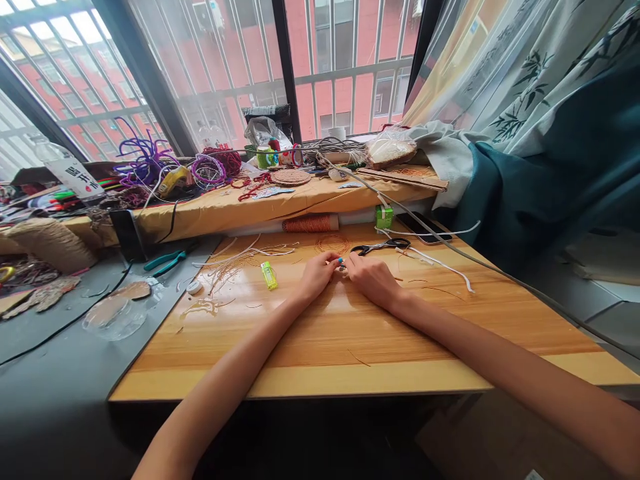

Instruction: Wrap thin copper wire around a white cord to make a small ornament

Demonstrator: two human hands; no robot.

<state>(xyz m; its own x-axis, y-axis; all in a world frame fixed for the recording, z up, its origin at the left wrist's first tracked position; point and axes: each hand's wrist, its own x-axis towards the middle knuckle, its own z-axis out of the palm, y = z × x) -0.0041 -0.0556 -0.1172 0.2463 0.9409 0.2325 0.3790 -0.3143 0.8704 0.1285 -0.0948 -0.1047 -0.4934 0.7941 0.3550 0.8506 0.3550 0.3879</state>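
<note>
Over the middle of the wooden board point(310, 347), my left hand point(319, 273) and my right hand point(371, 276) meet, fingers closed. Between their fingertips is a small piece with a bright blue spot point(341, 261), perhaps a bead; most of it is hidden. Just behind the hands lies a loose coil of thin orange cord point(331, 245). Black-handled scissors point(383, 247) rest behind my right hand, with white cord point(440, 263) to their right. A yellow-green lighter point(269, 276) lies left of my left hand, near loose pale and brown threads point(227, 263).
An orange thread spool point(309, 223), a green box point(384, 217) and a dark phone point(423, 227) line the board's back. Teal pliers point(166, 262) and a clear plastic container point(115, 320) lie left. A grey cable point(480, 263) crosses the right side. Behind, a cluttered ledge point(220, 213) holds cords.
</note>
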